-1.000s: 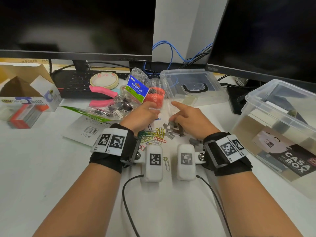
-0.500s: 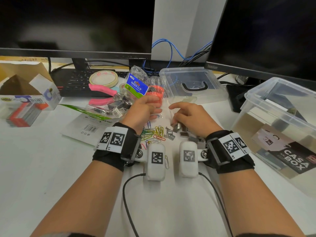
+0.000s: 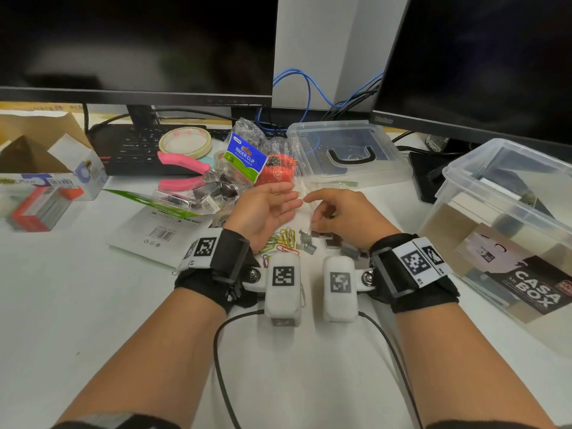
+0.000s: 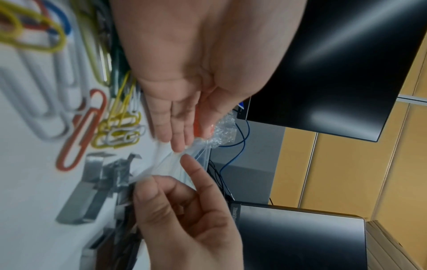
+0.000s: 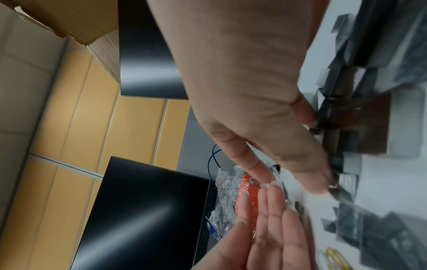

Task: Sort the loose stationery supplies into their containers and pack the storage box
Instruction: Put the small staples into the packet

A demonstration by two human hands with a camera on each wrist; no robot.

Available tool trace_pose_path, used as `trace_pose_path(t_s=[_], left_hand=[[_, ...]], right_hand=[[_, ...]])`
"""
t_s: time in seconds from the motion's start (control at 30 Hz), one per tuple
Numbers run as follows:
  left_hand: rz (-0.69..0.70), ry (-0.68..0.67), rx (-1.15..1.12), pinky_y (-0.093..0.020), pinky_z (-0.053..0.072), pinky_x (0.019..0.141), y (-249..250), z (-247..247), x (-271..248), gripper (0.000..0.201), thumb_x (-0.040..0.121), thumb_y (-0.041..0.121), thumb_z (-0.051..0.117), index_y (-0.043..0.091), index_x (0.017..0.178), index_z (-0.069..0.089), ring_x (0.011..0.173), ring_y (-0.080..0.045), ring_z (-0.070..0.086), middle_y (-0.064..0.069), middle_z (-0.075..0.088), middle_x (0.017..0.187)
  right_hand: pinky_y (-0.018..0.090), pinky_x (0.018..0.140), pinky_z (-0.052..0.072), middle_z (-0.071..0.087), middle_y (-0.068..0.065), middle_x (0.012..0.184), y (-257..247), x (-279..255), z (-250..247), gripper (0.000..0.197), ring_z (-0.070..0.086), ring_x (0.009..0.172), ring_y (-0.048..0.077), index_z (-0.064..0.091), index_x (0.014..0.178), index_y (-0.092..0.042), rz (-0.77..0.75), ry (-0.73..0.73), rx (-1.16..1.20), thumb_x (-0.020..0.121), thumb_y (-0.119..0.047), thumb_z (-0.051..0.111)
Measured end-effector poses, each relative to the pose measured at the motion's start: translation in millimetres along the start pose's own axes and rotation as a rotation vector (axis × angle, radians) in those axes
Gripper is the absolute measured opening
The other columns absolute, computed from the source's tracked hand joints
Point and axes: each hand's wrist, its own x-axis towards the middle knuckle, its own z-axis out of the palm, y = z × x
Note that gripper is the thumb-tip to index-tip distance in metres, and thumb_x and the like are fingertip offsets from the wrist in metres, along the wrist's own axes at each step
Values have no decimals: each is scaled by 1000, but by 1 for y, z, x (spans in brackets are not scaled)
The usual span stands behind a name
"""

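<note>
Two hands meet at the centre of the head view over a small clear plastic bag (image 4: 196, 153). Left hand (image 3: 266, 212): palm up, fingers straight and together, tips touching the bag's edge. Right hand (image 3: 337, 212): index out, remaining fingers curled, apparently pinching the bag's lower edge, though the film is too thin and blurred to be sure. Step in hand, by my reading: opening the bag to take loose items. Done well, each hand takes one wall of the mouth, parts it wide, and keeps it low over the desk so the small pieces slide in rather than scatter. Loose stock, just below the hands: coloured paper clips (image 3: 283, 239) at centre left; grey staple strips (image 3: 322, 243) at centre right, touching or near the right fingers. Containers: small clear box with a dark handle (image 3: 349, 156), upper centre, closed, contents not legible. Large clear storage box (image 3: 507, 224), right edge, open, holding a printed card and flat items I cannot identify. Binder clip bag (image 3: 244, 159), upper centre, with black clips spilling beside it. Open cardboard carton (image 3: 46, 162), left edge, interior not visible. Other entries: tape roll (image 3: 185, 142) and pink-handled tool (image 3: 182, 171), upper left of centre; orange item in bubble wrap (image 3: 277, 170) just behind the hands.
</note>
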Motion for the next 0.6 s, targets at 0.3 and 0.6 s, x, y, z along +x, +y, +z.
trace_pose_path(t_s=[0.3, 0.6], left_hand=[[-129, -101, -204, -36, 55, 83, 2, 6, -3, 43, 100, 31, 39, -2, 125, 50, 99, -27, 63, -17, 62, 109], [-52, 136, -287, -18, 50, 45, 8, -11, 4, 38, 101, 28, 38, 1, 82, 57, 60, -14, 55, -9, 55, 73]], right_hand=[[13, 68, 47, 66, 2, 82, -20, 11, 9, 27, 58, 73, 12, 66, 109, -20, -132, 287, 181, 84, -9, 66], [33, 91, 30, 55, 3, 117, -18, 26, 17, 26, 37, 110, 29, 64, 116, -34, 126, 162, -417, 93, -38, 52]])
